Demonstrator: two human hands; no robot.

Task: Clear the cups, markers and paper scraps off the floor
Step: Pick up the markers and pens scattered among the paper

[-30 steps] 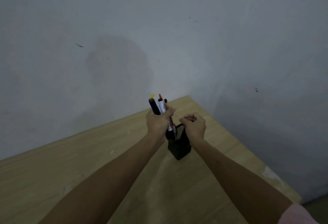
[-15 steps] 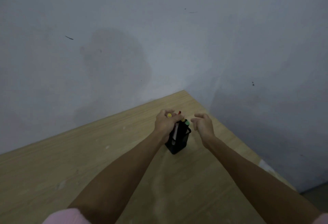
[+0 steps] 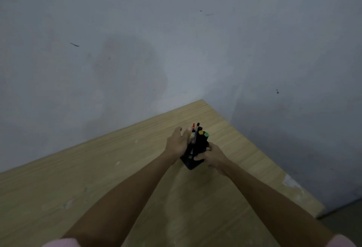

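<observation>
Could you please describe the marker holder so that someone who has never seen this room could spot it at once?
Find the light wooden table pushed into the corner of the grey walls. Toward its far right corner, between the left hand and the right hand, stands the small black holder. It is the only dark thing on the wood, with markers capped in red, yellow and green sticking up from it.

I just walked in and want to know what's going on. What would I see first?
First you'd see the black holder full of markers, standing near the far corner of a wooden table. Two bare hands meet at it: the right hand grips the holder's side, and the left hand rests open against the markers. Behind is a plain grey wall.
</observation>
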